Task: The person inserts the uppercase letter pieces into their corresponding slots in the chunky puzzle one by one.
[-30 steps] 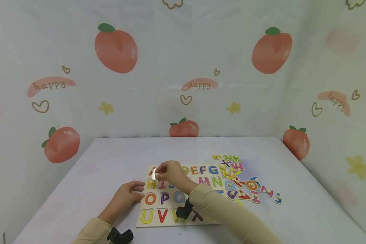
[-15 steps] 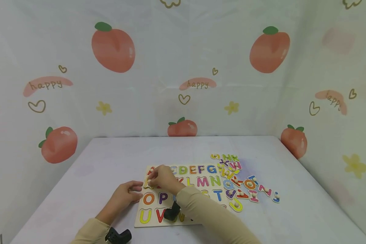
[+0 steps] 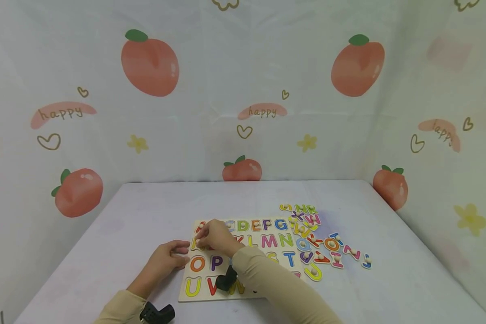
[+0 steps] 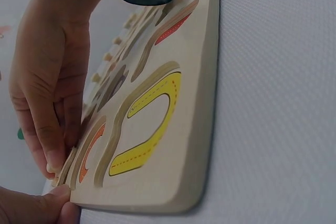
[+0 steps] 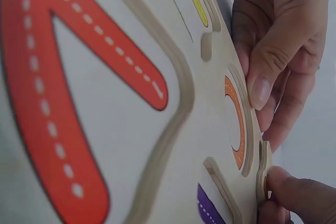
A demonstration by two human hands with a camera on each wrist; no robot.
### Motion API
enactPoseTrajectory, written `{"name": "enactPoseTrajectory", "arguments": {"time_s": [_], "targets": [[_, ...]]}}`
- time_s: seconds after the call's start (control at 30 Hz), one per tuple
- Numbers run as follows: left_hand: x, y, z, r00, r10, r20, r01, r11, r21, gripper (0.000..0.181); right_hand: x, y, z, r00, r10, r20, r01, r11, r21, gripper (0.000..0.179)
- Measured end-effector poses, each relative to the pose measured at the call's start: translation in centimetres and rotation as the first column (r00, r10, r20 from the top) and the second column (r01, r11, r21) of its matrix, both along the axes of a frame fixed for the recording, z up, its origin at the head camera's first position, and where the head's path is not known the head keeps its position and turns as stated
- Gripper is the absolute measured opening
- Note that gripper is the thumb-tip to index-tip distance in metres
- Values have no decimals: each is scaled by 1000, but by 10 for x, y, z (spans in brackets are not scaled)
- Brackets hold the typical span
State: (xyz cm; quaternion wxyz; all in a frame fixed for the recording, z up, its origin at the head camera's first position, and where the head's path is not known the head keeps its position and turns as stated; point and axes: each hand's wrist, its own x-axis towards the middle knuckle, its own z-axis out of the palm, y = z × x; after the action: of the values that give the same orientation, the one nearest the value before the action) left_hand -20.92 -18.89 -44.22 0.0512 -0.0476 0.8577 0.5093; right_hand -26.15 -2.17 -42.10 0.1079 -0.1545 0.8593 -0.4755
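A wooden alphabet board lies flat on the table, with coloured letters in rows. My right hand reaches across it, thumb and fingertips pinching a small wooden letter piece at the H recess by the left edge. The fingers hide most of the piece; some yellow shows in the head view. My left hand rests beside the board's left edge, fingers extended towards it, with the thumb against the edge in the right wrist view. Knobbed letters, such as the blue G, sit in the top row.
Loose knobbed letters lie in a cluster right of the board, among them a yellow U, an orange O and a blue J. My right sleeve covers part of the lower rows. A printed curtain hangs behind the table.
My right hand has moved from the gap beside the A down and left to the H recess, carrying the letter piece. It has stayed there over the last half second. The left hand keeps its place.
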Motion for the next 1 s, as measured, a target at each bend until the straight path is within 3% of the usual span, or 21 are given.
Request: {"name": "enactPoseTrajectory", "arguments": {"time_s": [0.53, 0.8, 1.0], "targets": [[-2, 0, -1, 1000, 18, 22, -18, 999, -32, 46, -3, -4, 4, 999, 12, -32, -7, 992, 130, 4], [-1, -1, 1, 1000, 14, 26, -13, 999, -42, 46, -2, -6, 3, 1000, 5, 23, -8, 995, 101, 4], [-1, 0, 1, 1000, 12, 14, -11, 999, -33, 46, -5, 3, 2, 997, 47, 59, -51, 996, 69, 8]]}}
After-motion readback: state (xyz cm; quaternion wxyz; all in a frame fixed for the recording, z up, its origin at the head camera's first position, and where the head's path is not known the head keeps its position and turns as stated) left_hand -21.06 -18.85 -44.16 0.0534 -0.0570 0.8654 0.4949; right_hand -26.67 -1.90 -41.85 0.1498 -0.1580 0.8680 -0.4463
